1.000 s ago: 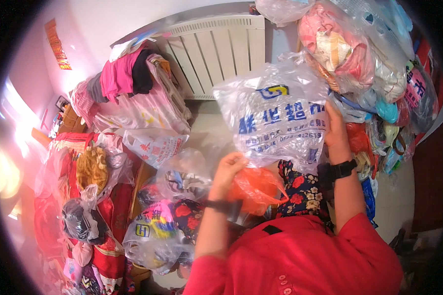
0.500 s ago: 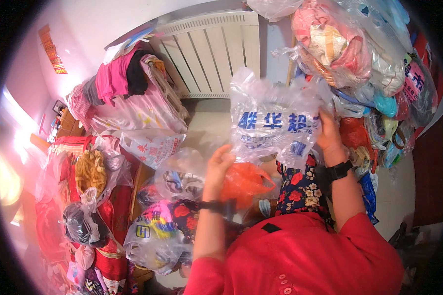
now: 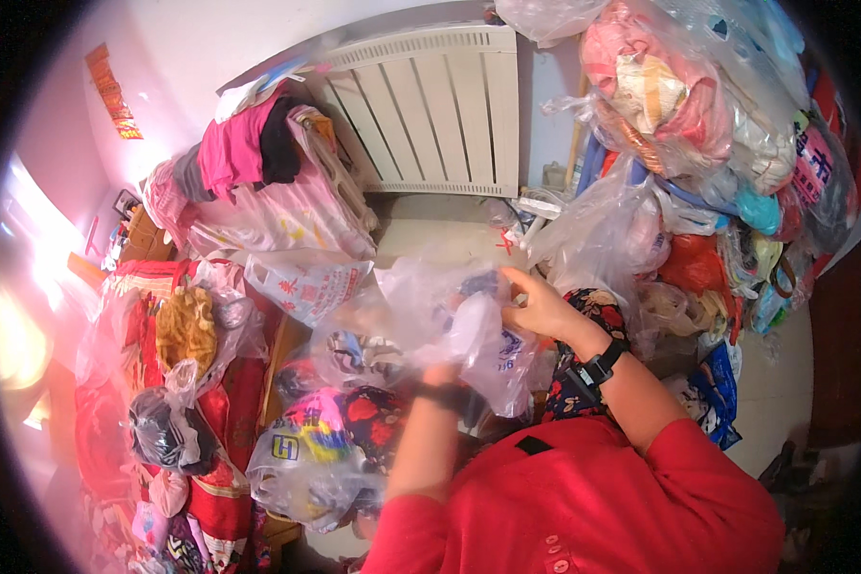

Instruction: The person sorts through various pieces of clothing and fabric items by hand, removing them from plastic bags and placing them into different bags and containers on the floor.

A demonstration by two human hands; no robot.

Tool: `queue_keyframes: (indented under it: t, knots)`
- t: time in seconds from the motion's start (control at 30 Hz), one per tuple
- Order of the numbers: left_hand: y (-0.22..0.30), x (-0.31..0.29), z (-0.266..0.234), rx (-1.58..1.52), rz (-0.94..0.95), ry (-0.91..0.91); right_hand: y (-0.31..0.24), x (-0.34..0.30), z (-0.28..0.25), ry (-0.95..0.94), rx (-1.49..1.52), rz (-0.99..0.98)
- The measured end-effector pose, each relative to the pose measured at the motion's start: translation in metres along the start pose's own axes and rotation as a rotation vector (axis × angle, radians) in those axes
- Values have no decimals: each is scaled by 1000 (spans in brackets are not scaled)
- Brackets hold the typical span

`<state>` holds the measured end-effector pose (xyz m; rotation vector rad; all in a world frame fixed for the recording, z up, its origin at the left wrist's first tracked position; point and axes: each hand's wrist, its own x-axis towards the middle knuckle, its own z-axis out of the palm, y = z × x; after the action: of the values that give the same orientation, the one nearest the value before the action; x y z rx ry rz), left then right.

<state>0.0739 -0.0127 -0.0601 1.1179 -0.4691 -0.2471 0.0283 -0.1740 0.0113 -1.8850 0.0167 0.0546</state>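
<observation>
A crumpled, see-through white plastic bag (image 3: 496, 359) with blue print hangs in front of my chest, above my lap. My right hand (image 3: 545, 308) has its fingers and thumb closed on the bag's right edge. My left hand (image 3: 442, 371) is under or behind the folds of the bag; only its lower part by the wrist shows, and its fingers are hidden. Just left of the bag lies another clear bag (image 3: 349, 359) with striped cloth inside. Beyond it is a white bag (image 3: 308, 287) with red print.
Folded clothes (image 3: 234, 153) are piled on a covered stack at the back left, beside a white radiator (image 3: 430, 115). Bagged goods (image 3: 660, 96) rise high on the right. Red bedding (image 3: 215, 517) and a tied bag with dark contents (image 3: 167, 432) lie on the left.
The bag was spread out with its print facing me; now it is bunched and lower. My right hand has moved left and down toward the left hand, which has gone behind the plastic.
</observation>
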Motion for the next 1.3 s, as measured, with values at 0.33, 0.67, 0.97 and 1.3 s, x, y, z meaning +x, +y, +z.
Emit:
queue_keyframes:
  t: [0.33, 0.67, 0.97, 1.3]
  knots:
    - [40, 10, -31, 285, -369, 265, 13, 8, -60, 210, -73, -87]
    - [54, 10, 39, 577, -182, -267, -25, -5, -19, 131, -225, -354]
    - [51, 23, 47, 768, -193, -297, -8, -42, -68, -57, 77, -272]
    - [46, 44, 32, 342, -299, 61, 47, -157, -278, 799, -16, 27]
